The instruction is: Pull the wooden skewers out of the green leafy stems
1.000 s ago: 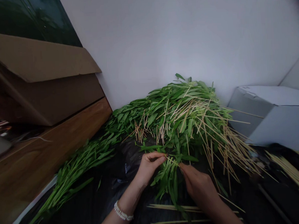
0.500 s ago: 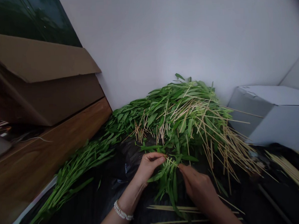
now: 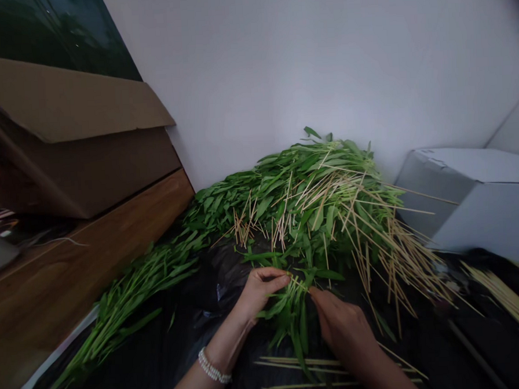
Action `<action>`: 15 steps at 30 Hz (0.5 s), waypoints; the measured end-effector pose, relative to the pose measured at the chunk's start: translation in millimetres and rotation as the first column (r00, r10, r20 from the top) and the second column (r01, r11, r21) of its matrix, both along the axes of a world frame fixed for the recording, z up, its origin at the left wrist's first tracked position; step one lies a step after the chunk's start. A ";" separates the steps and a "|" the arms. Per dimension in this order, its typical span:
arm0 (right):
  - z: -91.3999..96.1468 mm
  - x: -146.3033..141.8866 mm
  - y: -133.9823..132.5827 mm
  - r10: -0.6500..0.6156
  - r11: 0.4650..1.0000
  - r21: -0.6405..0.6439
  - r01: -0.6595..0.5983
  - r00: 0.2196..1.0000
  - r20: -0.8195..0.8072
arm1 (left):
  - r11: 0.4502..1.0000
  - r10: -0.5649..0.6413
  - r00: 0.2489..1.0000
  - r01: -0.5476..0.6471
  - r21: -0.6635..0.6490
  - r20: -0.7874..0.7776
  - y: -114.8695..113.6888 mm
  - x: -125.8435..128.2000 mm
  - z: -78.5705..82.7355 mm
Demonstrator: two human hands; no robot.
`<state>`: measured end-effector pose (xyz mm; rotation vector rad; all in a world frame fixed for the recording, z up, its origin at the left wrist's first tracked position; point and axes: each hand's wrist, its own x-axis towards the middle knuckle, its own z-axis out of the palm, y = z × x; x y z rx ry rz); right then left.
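A small bunch of leafy green stems (image 3: 297,317) hangs between my two hands, threaded along a thin wooden skewer (image 3: 299,283). My left hand (image 3: 260,290) pinches the skewer's left end between thumb and forefinger. At its right end, my right hand (image 3: 342,318) has closed fingers around the skewer, and most of that end is hidden. Just below lie several loose skewers (image 3: 303,362) on black plastic sheeting (image 3: 184,349). Beyond my hands rises a large heap of greens (image 3: 268,188), with many skewers (image 3: 392,240) sticking out of its right side.
Loose long stems (image 3: 118,318) lie at the left beside a wooden board (image 3: 148,223). An open cardboard box (image 3: 110,161) stands above it. On the right are a white box (image 3: 495,205) and a bundle of skewers (image 3: 508,300). A pale wall (image 3: 278,60) closes off the back.
My left hand has shifted very slightly right, toward my right hand. The bunch on the skewer stays in nearly the same place, and both grips remain closed.
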<state>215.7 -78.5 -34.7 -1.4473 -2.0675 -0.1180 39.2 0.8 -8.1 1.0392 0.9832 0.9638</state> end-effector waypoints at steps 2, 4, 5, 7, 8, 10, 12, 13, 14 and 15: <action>-0.2 0.0 0.2 0.008 1.000 0.006 -0.008 1.000 0.010 | 1.000 -0.002 1.000 0.002 -0.022 0.013 -1.2 1.3 -0.3; -0.1 -0.2 0.4 0.009 1.000 0.011 -0.009 1.000 0.009 | 0.999 -0.003 1.000 0.004 -0.044 0.029 -1.9 2.1 -0.8; 0.1 -0.3 0.4 0.005 1.000 0.014 -0.005 1.000 0.005 | 0.999 -0.004 0.999 0.006 -0.053 0.036 -2.0 2.2 -1.1; 0.6 -0.5 0.5 -0.002 1.000 0.014 0.002 1.000 -0.007 | 0.998 -0.005 0.999 0.007 -0.055 0.038 -1.8 2.1 -2.1; 0.9 -0.5 0.4 0.002 1.000 0.013 -0.002 1.000 -0.011 | 0.999 -0.005 0.999 0.007 -0.051 0.034 -1.6 2.1 -2.6; 1.1 -0.7 0.2 0.009 1.000 0.007 -0.009 1.000 -0.018 | 0.999 -0.008 1.000 0.009 -0.039 0.027 -1.6 2.4 -3.6; 1.3 -1.2 -0.2 0.010 1.000 0.001 -0.010 1.000 -0.021 | 1.000 -0.015 1.000 0.015 -0.012 0.019 -2.6 3.4 -4.5; 1.4 -1.6 -0.3 0.007 1.000 -0.002 -0.007 1.000 -0.020 | 1.000 -0.024 1.000 0.024 0.006 0.013 -3.4 4.1 -4.7; 1.6 -2.0 -0.4 0.005 1.000 -0.008 -0.005 1.000 -0.018 | 0.999 -0.036 0.999 0.036 0.027 0.006 -4.4 4.7 -4.8; 2.0 -2.4 -0.4 0.003 1.000 -0.013 -0.003 1.000 -0.017 | 0.998 -0.048 0.999 0.048 0.047 -0.002 -5.4 5.2 -4.7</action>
